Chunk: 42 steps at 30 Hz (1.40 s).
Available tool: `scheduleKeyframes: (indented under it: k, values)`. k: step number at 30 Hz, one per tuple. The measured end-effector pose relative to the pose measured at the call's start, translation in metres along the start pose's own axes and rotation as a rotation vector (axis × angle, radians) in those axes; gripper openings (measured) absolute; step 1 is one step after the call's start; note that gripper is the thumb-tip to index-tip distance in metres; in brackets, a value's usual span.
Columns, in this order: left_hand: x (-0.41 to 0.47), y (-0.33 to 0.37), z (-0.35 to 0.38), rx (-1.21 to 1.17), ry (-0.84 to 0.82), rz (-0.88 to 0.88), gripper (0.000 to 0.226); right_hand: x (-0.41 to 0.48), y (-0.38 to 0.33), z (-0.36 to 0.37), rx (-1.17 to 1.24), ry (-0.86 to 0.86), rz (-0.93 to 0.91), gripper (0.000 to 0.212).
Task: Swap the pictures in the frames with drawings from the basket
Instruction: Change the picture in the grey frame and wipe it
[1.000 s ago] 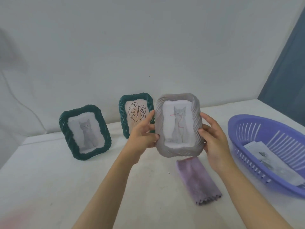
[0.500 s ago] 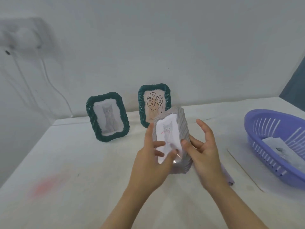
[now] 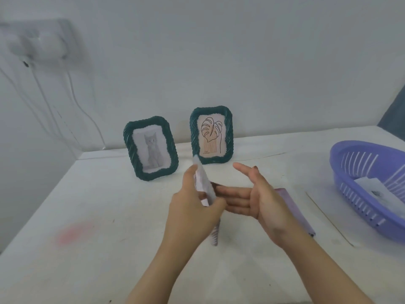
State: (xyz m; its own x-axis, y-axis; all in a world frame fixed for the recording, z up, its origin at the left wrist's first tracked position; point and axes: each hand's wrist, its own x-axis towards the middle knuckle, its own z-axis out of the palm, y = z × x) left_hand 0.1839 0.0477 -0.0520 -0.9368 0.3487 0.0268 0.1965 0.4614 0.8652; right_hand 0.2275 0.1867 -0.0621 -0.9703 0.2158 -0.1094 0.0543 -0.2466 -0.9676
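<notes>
My left hand point(image 3: 192, 209) is closed around a grey ribbed picture frame point(image 3: 202, 182), which stands edge-on to me above the table; its lower corner shows below my wrist. My right hand point(image 3: 258, 198) is just to the right of it, palm flat and fingers spread, fingertips at the frame's back side. Whether they touch it I cannot tell. Two dark green frames stand upright by the wall: one with a grey cat picture point(image 3: 129, 139), one with a leaf line drawing point(image 3: 229, 132). A purple basket point(image 3: 341, 154) at the right holds paper drawings point(image 3: 372, 189).
A folded lilac cloth point(image 3: 293, 207) lies on the white table point(image 3: 109, 249) under my right wrist. A faint pink stain marks the table at the left. A wall socket point(image 3: 39, 40) with hanging cables is at the upper left.
The grey frame turned from facing me to edge-on and came lower. My right hand let go of its side and opened flat beside it. My view shifted left.
</notes>
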Motion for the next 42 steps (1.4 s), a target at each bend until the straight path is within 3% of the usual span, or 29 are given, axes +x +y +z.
scheduleKeyframes:
  k: [6, 10, 13, 16, 20, 23, 26, 34, 42]
  values:
    - [0.01, -0.014, -0.018, -0.445, -0.045, -0.207, 0.051, 0.003, 0.019, -0.018, -0.366, 0.412, -0.253, 0.019]
    - [0.005, -0.026, -0.016, -0.567, -0.055, -0.198, 0.053, 0.005, 0.041, -0.029, -0.251, 0.644, -0.263, 0.023]
    - [0.005, -0.036, -0.013, -0.645, -0.062, -0.172, 0.055, 0.008, 0.051, -0.034, -0.23, 0.55, -0.077, 0.019]
    - [0.003, -0.046, -0.01, -0.676, -0.11, -0.164, 0.061, 0.008, 0.058, -0.035, -0.119, 0.394, 0.035, 0.038]
    - [0.003, -0.06, -0.006, -0.541, -0.172, -0.18, 0.058, 0.008, 0.07, -0.041, -0.174, 0.429, -0.029, 0.055]
    - [0.008, -0.076, 0.0, -0.408, -0.083, -0.172, 0.046, 0.01, 0.077, -0.045, -0.262, 0.438, -0.05, 0.06]
    - [0.012, -0.094, 0.006, -0.18, 0.036, -0.139, 0.05, 0.012, 0.087, -0.048, -0.376, 0.443, -0.095, 0.065]
    - [0.005, -0.105, 0.009, 0.156, 0.063, -0.058, 0.053, 0.009, 0.096, -0.046, -0.629, 0.431, -0.164, 0.073]
    - [0.009, -0.116, 0.01, 0.302, 0.045, 0.144, 0.044, 0.01, 0.095, -0.045, -0.836, 0.384, -0.269, 0.052]
